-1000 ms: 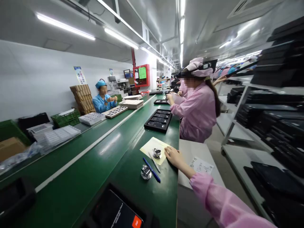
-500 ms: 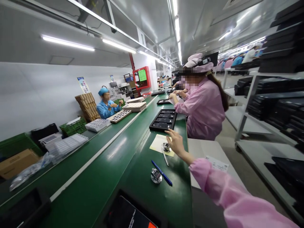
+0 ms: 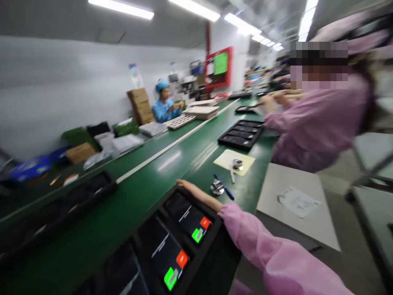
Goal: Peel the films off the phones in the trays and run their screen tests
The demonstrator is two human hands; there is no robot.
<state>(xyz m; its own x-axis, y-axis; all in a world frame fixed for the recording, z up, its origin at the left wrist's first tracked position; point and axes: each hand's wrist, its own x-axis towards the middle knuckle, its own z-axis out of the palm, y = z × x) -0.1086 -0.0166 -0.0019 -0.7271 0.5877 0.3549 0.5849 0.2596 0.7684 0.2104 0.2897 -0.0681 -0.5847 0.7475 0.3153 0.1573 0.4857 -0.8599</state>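
**Touching the black tray**

The right hand (image 3: 187, 187), in a pink sleeve (image 3: 260, 241), lies stretched out on the far edge of a black tray (image 3: 211, 213) of phones (image 3: 188, 217). The tray sits on a green belt (image 3: 92, 241). Blur hides the fingers, so I cannot tell if they grip. A soft touch keeps phones from sliding. The left hand is out of sight.

The tray (image 3: 216, 241) ran off the picture's bottom edge, its screens (image 3: 167, 250) too blurred to read (the whole view smeared), and the hand (image 3: 192, 190) blurred too.
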